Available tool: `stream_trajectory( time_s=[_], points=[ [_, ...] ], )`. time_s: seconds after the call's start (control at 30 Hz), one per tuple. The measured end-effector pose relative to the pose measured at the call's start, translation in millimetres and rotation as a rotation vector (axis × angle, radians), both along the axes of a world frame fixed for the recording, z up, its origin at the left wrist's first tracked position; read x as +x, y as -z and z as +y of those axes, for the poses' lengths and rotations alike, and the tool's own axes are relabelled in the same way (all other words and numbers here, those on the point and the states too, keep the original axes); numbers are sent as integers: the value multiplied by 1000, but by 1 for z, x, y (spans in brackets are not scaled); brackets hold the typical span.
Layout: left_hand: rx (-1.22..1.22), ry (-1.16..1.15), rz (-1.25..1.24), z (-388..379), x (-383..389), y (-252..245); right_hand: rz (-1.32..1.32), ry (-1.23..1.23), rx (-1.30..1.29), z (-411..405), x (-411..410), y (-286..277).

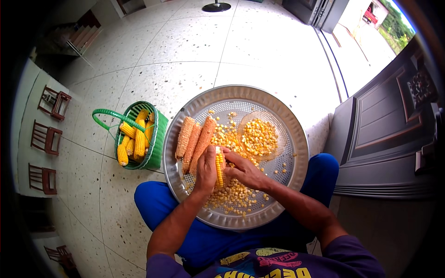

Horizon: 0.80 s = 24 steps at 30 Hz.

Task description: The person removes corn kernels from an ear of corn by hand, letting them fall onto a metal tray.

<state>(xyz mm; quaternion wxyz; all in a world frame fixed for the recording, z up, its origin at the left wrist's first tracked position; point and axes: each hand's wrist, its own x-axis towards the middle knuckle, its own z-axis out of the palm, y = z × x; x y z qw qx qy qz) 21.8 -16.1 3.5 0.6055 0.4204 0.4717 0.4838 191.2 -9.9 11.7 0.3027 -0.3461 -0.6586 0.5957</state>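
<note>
Between my two hands is a partly shelled corn cob (pixel 219 170), with rows of yellow kernels still on its visible side. My left hand (pixel 207 170) wraps its left side, thumb along the top. From the right, my right hand (pixel 243 172) grips the same cob with bent fingers. Below lies a round perforated metal tray (pixel 295 139) across my lap. Loose corn kernels (pixel 234 198) are spread over it. Three bare corn cobs (pixel 196 146) rest side by side at the tray's left. A clear ribbed plate (pixel 283 135) in the tray's upper right holds a heap of kernels.
Left of the tray, a green woven basket (pixel 160 139) with an arched handle holds several yellow corn cobs (pixel 139 139). It stands on the speckled tile floor (pixel 174 80). A dark panelled door (pixel 379 139) is close on my right. Wooden chairs (pixel 47 137) line the far left.
</note>
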Motion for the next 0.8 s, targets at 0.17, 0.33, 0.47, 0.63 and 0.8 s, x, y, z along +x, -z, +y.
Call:
stream_trajectory(
  time_s=[0.17,0.33,0.47,0.63,0.8],
  points=[
    [10,3,-26,0,0,-6,61,10,-45,-1,0,0],
    [-33,-17,-104,3,-2,-11,112,71,-140,-2,-2,-5],
    [66,-57,1,4,0,-1,-62,204,-95,0,-1,-8],
    [132,-58,224,0,6,1,-96,275,-113,0,-2,-9],
    [100,-46,205,-3,8,1,-103,163,-73,2,1,-7]
  ],
)
